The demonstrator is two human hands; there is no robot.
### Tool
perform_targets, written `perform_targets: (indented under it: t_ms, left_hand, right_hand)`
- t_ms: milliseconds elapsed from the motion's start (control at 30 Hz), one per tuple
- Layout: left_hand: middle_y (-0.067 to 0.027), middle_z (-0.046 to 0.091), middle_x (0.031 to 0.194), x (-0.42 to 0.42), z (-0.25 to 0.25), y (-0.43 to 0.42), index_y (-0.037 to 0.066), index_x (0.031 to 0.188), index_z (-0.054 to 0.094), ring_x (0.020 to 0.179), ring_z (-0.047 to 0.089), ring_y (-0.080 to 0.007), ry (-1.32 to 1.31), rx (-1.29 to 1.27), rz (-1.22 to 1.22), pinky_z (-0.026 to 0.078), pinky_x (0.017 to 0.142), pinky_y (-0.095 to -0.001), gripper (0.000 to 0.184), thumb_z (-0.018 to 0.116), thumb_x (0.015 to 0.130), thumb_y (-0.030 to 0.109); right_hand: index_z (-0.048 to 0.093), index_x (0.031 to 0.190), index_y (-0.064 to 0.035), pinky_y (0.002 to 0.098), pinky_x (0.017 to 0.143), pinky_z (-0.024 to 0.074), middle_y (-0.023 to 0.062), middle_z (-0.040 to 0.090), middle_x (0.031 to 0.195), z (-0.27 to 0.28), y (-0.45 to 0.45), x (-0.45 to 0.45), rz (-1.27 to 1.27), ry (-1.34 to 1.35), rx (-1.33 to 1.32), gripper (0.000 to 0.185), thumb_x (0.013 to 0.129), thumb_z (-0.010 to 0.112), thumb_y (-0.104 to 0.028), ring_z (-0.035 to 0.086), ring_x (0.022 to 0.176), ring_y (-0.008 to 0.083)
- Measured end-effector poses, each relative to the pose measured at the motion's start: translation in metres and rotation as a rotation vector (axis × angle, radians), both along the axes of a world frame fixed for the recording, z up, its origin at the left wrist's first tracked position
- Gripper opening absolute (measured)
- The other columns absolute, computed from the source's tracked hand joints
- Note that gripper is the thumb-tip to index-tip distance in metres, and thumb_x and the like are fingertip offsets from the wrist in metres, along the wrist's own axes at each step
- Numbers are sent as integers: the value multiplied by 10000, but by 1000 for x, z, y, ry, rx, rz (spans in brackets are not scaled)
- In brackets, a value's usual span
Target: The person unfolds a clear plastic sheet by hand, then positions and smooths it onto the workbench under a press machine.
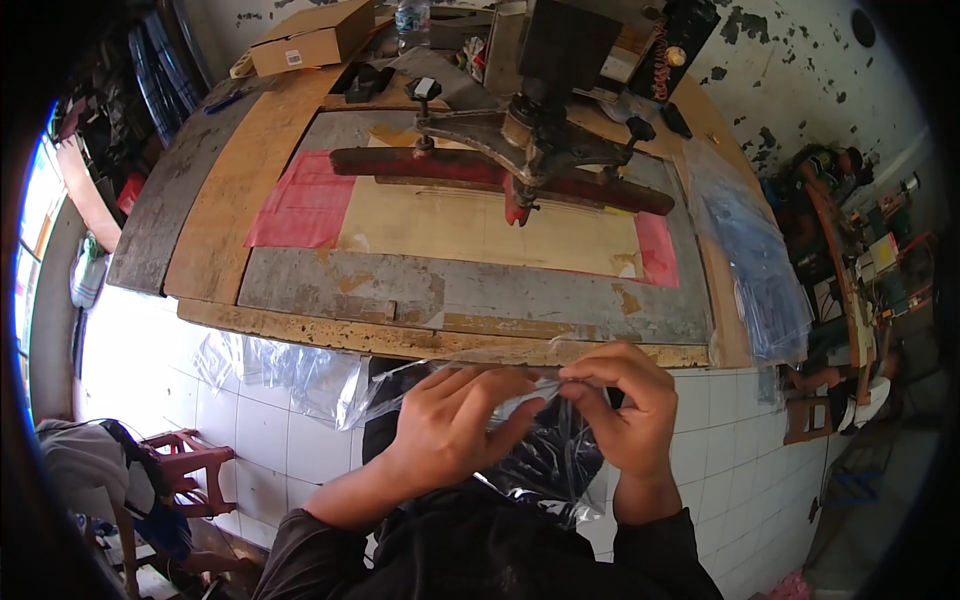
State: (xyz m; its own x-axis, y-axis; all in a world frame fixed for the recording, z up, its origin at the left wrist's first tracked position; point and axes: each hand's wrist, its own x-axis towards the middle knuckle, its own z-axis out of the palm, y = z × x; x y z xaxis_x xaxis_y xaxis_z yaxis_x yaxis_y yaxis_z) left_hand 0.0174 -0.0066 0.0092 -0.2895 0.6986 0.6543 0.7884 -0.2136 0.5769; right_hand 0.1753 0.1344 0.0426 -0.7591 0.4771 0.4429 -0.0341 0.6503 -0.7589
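Clear plastic sheeting lies between my hands and spreads left below the table edge, with more of it over my lap. My left hand has its fingers bent round part of the plastic. To its right, my right hand pinches the plastic between thumb and forefinger. Both hands are just in front of the wooden table edge. Beyond them stands a press with a long dark red bar, above a yellowish sheet with red pieces at both ends.
A cardboard box and a water bottle stand at the back. Stacked clear plastic lies at the table's right side. A red stool and a seated person are at lower left; other people are at the far right.
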Motion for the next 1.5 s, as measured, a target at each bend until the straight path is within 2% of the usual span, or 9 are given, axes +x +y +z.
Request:
perform_targets:
  t_ms: [200, 367, 633, 867, 1000, 1100, 1333, 1400, 1500]
  left_hand:
    - [-51, 794, 1065, -14, 6, -18, 75, 1022, 708, 865, 778, -231, 133, -173, 128, 593, 712, -327, 323, 896, 790, 199]
    - [-46, 795, 1054, -26, 2, -24, 73, 1004, 736, 850, 777, -229, 171, -132, 133, 592, 698, -328, 240, 833, 796, 141]
    - [-90, 732, 1165, -33, 51, -15, 47, 1145, 730, 1075, 708, -259, 504, -300, 125, 559, 796, -359, 349, 706, 798, 61]
    - [-91, 725, 1124, -72, 30, 19, 39, 1180, 727, 1054, 706, -263, 586, -357, 11, 574, 802, -365, 411, 669, 773, 39]
    - [-65, 771, 1003, -112, -5, 26, 62, 1070, 779, 917, 749, -255, 424, -275, -67, 601, 781, -371, 273, 723, 803, 75]
    - [-90, 796, 966, -118, -12, 16, 67, 1030, 798, 866, 757, -275, 22, -447, -93, 595, 789, -370, 143, 766, 899, 116]
    - [-93, 802, 993, -132, -40, 11, 63, 1079, 776, 841, 768, -244, 79, -328, -139, 584, 819, -349, 171, 778, 913, 106]
    - [-94, 804, 1011, -124, -35, 16, 32, 1189, 717, 891, 765, -178, -437, -443, -3, 577, 843, -314, 242, 753, 953, 71]
    - [-89, 802, 943, -124, -41, 26, 16, 1263, 672, 922, 775, -154, -662, -264, -35, 590, 835, -298, 305, 741, 972, 72]
  right_hand:
    - [764, 975, -2, 291, 694, 543, 98, 732, 937, 5, 14, 12, -132, 95, -30, 150, 864, 845, -64, 699, 821, 184]
    - [730, 991, 4, 385, 934, 554, 109, 730, 972, -2, 26, 15, -130, 214, -12, 120, 935, 786, -87, 737, 890, 231]
    - [643, 1004, 10, 366, 866, 564, 103, 647, 974, -49, 66, 3, -220, 482, -44, 126, 1039, 660, -110, 713, 908, 215]
    - [599, 1065, -5, 357, 899, 556, 105, 664, 1021, -98, 112, 16, -368, 498, -68, 171, 1079, 613, -174, 706, 922, 208]
    - [591, 1077, -8, 359, 941, 553, 133, 738, 1034, -101, 120, 26, -158, 210, -229, 221, 1082, 615, -227, 731, 1014, 225]
    - [593, 1062, -3, 349, 949, 552, 129, 762, 988, -91, 122, 32, -159, 55, -322, 249, 1073, 632, -249, 741, 1015, 216]
    - [629, 1046, -2, 315, 889, 544, 104, 764, 910, -89, 117, 24, -260, -20, -457, 195, 1070, 639, -196, 738, 905, 177]
    - [639, 1053, 1, 306, 865, 537, 95, 759, 898, -89, 115, 19, -336, -32, -471, 189, 1069, 638, -187, 731, 886, 167]
    - [653, 1067, 5, 291, 829, 524, 79, 746, 876, -91, 115, 12, -417, -14, -477, 180, 1066, 637, -174, 720, 857, 151]
